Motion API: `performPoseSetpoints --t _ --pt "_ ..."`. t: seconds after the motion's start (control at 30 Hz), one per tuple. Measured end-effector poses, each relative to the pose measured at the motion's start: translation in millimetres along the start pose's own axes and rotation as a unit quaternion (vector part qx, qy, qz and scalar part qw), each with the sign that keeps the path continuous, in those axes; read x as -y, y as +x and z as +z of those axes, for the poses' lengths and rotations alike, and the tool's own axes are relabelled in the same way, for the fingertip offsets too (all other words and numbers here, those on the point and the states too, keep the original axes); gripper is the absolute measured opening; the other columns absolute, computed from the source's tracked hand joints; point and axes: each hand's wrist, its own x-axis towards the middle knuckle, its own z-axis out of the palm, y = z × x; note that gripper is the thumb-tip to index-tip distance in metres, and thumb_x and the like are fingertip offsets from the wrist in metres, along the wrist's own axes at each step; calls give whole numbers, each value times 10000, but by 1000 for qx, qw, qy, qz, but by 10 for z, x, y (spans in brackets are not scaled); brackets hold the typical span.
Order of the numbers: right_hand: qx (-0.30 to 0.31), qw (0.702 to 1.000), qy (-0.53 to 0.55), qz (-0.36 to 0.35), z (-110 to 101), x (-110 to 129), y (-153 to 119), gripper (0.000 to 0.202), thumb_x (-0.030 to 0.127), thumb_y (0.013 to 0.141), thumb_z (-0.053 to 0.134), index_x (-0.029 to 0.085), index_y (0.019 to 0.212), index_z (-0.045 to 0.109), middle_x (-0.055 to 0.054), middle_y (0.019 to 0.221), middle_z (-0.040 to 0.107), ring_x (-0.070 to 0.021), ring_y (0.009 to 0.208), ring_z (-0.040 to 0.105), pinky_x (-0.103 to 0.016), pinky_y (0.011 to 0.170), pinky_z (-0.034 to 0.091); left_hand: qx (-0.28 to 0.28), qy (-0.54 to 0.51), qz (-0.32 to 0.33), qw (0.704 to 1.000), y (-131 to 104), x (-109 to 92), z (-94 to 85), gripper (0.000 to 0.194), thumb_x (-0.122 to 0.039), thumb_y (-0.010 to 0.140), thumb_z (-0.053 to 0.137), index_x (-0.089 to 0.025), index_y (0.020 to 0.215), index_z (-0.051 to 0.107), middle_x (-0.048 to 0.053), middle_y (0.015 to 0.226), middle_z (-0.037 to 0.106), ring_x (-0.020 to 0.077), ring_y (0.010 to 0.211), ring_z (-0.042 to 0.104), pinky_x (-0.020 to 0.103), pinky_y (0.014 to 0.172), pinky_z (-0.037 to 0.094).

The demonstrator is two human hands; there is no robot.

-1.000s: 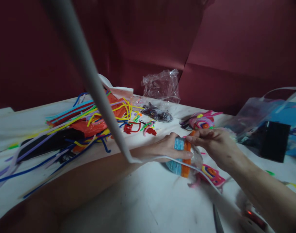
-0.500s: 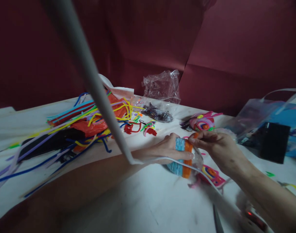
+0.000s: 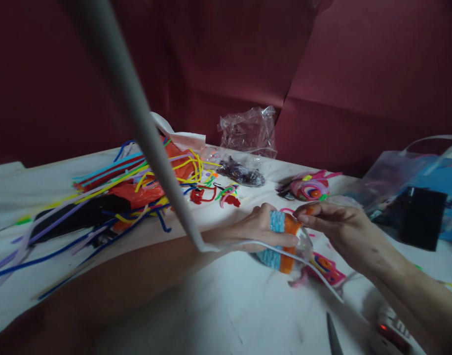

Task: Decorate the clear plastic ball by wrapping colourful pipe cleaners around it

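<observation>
The banded piece (image 3: 286, 265) is located above the tabletop (image 3: 196, 305), right of centre, between the two hands. It consists of a blue band (image 3: 277, 222), an orange band (image 3: 291, 227) beside it and a clear end (image 3: 305, 241) directed toward the right hand (image 3: 342, 222). The piece is gripped by the left hand (image 3: 259, 228): its fingers are closed on the bands, and one digit is laid across both. The fingers of the right hand are pinched on a small orange strip (image 3: 309, 211), just beside the orange band; whether strip and band are joined cannot be told.

A pale cord (image 3: 167, 172) is routed in front of the left forearm and across the banded piece. A pink cutout (image 3: 327, 268) is partly hidden behind the clear end. A pink figure (image 3: 311, 186) is placed beyond the right hand. Coloured stems (image 3: 107, 188) are piled at the left, on and about a red sheet (image 3: 140, 195) and a black pouch (image 3: 76, 219). A clear bag (image 3: 248, 130) is positioned at the rear edge. A dark blade (image 3: 333, 335) is seen near the right forearm.
</observation>
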Motion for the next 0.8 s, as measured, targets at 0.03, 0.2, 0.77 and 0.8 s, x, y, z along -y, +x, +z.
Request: performPoseSetpoints --t 0.03,0.2,0.77,0.8 --pt "3 1000 4 1 -4 -5 0 372 465 607 901 159 648 695 -78 771 616 -211 687 522 -207 607 428 19 10 16 1000 -10 -16 -5 556 -485 661 628 -150 1065 446 26 858 584 164 764 546 248 622 448" --pt "12 1000 11 13 26 12 23 369 450 611 902 146 636 695 -79 732 614 -200 659 521 -194 585 424 34 14 25 999 -13 -18 3 550 -463 689 596 -134 1086 406 27 846 564 145 733 525 233 594 441" --pt "-13 998 1 66 78 -14 2 488 537 486 905 151 701 698 -79 751 611 -240 670 539 -256 594 447 3 30 46 998 -8 51 70 577 -503 654 615 -145 1073 446 5 794 550 130 704 508 209 540 395" --pt "-8 997 5 70 78 -15 0 496 532 491 906 154 739 703 -82 779 616 -251 691 549 -265 608 460 4 31 45 999 -8 45 70 581 -506 653 617 -146 1076 446 8 800 552 131 704 512 212 540 398"
